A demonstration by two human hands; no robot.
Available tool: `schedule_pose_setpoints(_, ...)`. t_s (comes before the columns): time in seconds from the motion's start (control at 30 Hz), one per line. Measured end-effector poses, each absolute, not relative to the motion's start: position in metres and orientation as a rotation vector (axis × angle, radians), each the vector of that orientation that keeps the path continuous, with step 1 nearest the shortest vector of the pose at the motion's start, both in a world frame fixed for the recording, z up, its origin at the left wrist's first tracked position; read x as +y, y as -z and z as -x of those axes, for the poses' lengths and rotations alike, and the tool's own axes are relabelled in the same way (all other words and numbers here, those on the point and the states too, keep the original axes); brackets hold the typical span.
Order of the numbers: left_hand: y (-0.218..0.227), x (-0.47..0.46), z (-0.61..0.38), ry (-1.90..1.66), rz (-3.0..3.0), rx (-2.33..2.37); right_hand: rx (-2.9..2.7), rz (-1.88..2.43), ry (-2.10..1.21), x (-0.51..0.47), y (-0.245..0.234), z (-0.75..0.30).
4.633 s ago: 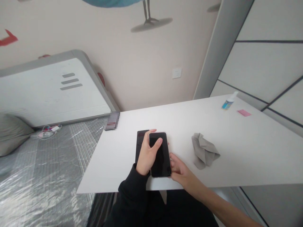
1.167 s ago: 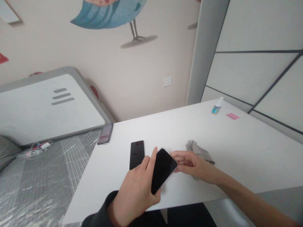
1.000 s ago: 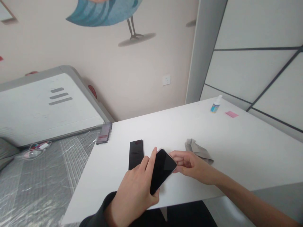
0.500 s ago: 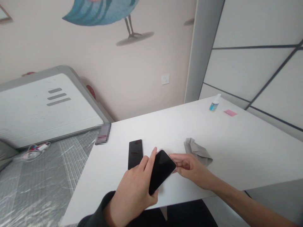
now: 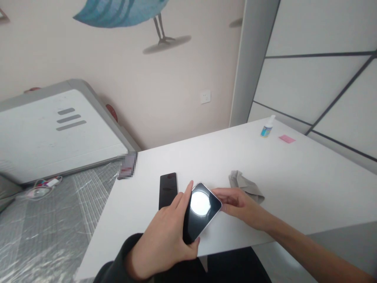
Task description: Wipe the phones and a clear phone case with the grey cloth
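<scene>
Above the near part of the white table, a black-screened smartphone (image 5: 201, 216) is tilted, with a bright round reflection on its glass. My left hand (image 5: 167, 237) grips it along its left and lower edges. At its right corner, the fingers and thumb of my right hand (image 5: 237, 202) close on the edge; the fingertips are partly hidden behind the phone. A second dark phone (image 5: 168, 188) lies flat on the table just beyond my left hand, its lower end covered by that hand. A crumpled grey cloth (image 5: 249, 186) rests behind my right hand.
Toward the far right of the table (image 5: 306, 184) stand a small white spray bottle (image 5: 266, 127) and a pink slip (image 5: 286, 138) lying flat. A blurred-out item (image 5: 127, 166) sits at the left corner. Beyond the left edge is a plastic-covered surface (image 5: 59, 224).
The held phone has tilted, so its screen now catches a bright round reflection that was absent before. Both hands stay on it. The view has shifted slightly.
</scene>
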State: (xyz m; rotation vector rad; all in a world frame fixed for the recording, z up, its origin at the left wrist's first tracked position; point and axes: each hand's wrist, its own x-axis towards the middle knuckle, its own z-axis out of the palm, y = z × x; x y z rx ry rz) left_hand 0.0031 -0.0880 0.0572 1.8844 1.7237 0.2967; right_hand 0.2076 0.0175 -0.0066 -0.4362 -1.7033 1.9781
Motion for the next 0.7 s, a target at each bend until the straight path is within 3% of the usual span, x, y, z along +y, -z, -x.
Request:
schedule_pose_setpoints(0.27,-0.046,-0.093,-0.001,-0.622,-1.575,1.566,-1.556,0.655,-1.965,0.019,0.024,-0.194)
schedule_pose_setpoints(0.53,-0.02,-0.096,0.005,-0.965,-0.663,1.012,-1.491,0.845,-1.849,0.021,0.03,-0.178)
schedule_pose_setpoints(0.7,-0.02,-0.091,0.009,-1.048,-0.468,0.917,-1.544,0.9,-1.766,0.035,0.023,-0.183)
